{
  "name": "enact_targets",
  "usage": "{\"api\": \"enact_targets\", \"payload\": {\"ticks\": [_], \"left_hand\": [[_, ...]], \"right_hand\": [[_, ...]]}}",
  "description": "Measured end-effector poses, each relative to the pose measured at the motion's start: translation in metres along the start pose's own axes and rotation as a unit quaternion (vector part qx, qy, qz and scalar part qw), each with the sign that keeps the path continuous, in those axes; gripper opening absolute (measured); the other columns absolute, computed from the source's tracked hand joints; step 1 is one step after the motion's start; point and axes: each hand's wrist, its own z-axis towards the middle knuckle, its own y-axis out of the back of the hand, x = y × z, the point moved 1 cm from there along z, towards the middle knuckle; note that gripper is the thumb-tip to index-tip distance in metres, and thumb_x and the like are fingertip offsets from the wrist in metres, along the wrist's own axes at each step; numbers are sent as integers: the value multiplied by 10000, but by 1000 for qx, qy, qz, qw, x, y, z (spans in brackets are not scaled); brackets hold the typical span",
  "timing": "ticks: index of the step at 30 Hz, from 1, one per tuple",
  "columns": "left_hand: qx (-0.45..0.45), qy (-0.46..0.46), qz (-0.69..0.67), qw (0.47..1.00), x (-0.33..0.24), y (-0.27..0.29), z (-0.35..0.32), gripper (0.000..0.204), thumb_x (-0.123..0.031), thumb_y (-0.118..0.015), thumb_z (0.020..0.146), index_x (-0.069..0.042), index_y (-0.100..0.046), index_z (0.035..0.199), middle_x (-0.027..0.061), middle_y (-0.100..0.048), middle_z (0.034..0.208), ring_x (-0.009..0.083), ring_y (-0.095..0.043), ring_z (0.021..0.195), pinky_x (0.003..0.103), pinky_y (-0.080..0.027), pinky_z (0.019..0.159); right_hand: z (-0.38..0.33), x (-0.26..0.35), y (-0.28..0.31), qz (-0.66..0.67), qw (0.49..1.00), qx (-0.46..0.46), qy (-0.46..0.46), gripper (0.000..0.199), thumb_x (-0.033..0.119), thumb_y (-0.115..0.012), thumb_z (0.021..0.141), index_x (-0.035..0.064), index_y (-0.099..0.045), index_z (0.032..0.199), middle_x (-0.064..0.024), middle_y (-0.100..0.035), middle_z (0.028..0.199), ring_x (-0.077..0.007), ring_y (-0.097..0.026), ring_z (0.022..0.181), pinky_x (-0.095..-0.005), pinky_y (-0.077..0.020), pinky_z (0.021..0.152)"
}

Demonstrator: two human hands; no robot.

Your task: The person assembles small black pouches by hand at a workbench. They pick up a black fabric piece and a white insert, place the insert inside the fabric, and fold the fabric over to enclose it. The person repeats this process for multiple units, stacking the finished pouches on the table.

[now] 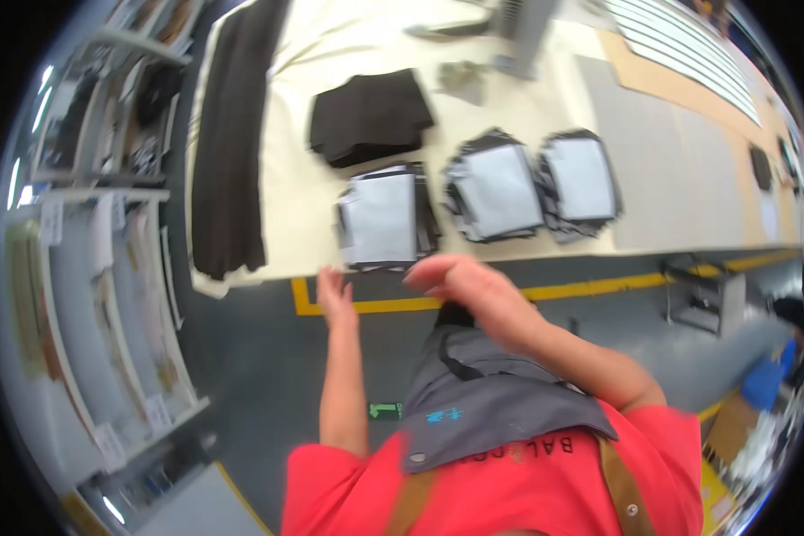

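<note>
My left hand (336,297) is just off the table's front edge, by the lower left corner of the nearest stack. Its fingers stretch up and apart, with nothing in them. To the right, my right hand (463,279) hovers near that stack's lower right corner, palm down, its slightly blurred fingers stretched leftward and holding nothing visible. The left stack (381,219) is dark cut pieces topped by a pale sheet. Beside it lie a middle stack (498,189) and a right stack (582,179) of the same look. Behind the left stack is a pile of dark cloth pieces (371,116).
Long dark folded cloth (232,134) runs along the left end of the cream-covered table (299,214). A grey device (520,36) stands at the back. Striped white sheets (688,54) lie far right. Shelving (107,295) stands left; a metal stool (707,299) is at right.
</note>
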Motion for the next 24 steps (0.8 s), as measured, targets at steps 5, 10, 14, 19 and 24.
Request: {"api": "enact_targets", "payload": {"ticks": [5, 10, 14, 19, 24], "left_hand": [[-69, 184, 47, 979, 104, 98, -49, 605, -483, -711, 911, -105, -570, 1362, 71, -558, 1356, 205, -514, 1255, 424, -412, 1082], [-141, 353, 157, 912, 228, 213, -80, 266, -391, -688, 924, -160, -591, 1012, 14, -596, 974, 187, -557, 855, 411, -495, 792], [-71, 331, 202, 919, 245, 130, -126, 352, -334, -695, 936, -128, -591, 1201, 56, -606, 1143, 230, -574, 994, 468, -500, 897], [73, 226, 276, 932, 214, -10, -149, 475, -324, -704, 942, -117, -573, 1349, 70, -605, 1262, 225, -578, 1092, 468, -495, 959], [214, 157, 345, 900, 199, -114, -190, 346, -305, -710, 933, -138, -636, 1227, 14, -647, 1074, 151, -593, 935, 380, -514, 843]], "right_hand": [[-91, 102, -49, 180, 893, 386, 144, 443, 302, -513, 1059, -44, -554, 1333, -134, -606, 1296, -259, -556, 1257, -374, -355, 1131], [-187, 127, -48, 481, 736, 446, 168, 298, -53, -442, 973, -93, -618, 1210, -194, -647, 1212, -267, -606, 1182, -390, -467, 1035], [-258, 123, -28, 488, 761, 381, 194, 304, -112, -390, 938, -104, -641, 1109, -192, -665, 1089, -251, -633, 1070, -363, -494, 946], [-311, 112, 22, 283, 842, 276, 367, 257, 5, -457, 941, -83, -682, 1031, -199, -684, 1042, -293, -645, 1002, -392, -500, 896], [-365, 157, 24, 265, 741, 103, 609, 698, 503, -403, 1054, -140, -627, 1206, -349, -615, 1260, -399, -633, 1174, -453, -476, 1011]]}}
